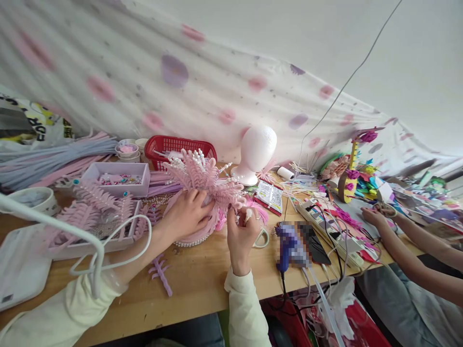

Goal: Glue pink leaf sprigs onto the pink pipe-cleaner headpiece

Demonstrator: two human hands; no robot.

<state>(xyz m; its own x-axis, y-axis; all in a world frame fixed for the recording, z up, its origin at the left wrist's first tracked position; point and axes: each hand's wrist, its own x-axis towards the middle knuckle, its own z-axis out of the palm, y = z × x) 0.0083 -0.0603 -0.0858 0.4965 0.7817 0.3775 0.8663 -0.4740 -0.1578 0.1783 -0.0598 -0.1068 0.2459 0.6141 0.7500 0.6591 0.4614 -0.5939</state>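
A pink headdress point(193, 174) of fuzzy pipe-cleaner plumes and pearl beads stands on the wooden table, with pearls along its lower rim. My left hand point(190, 214) grips its side, fingers bent around the base of the plumes; the fingertips are partly hidden. At its right edge, below a drooping plume, my right hand point(244, 229) is closed in a pinch. Something small and whitish shows at those fingers, too small to name. Scissors point(261, 238) lie just right of my right hand. A loose purple pipe-cleaner sprig point(161, 274) rests near the table's front.
Behind are a red basket point(152, 144) and a white foam head point(258, 149). Boxes of beads point(144, 178) stand left, below a white lamp arm point(54, 219). A purple glue gun point(284, 253), partly pixelated, and cables lie right. A co-worker's hands point(376, 217) are farther right.
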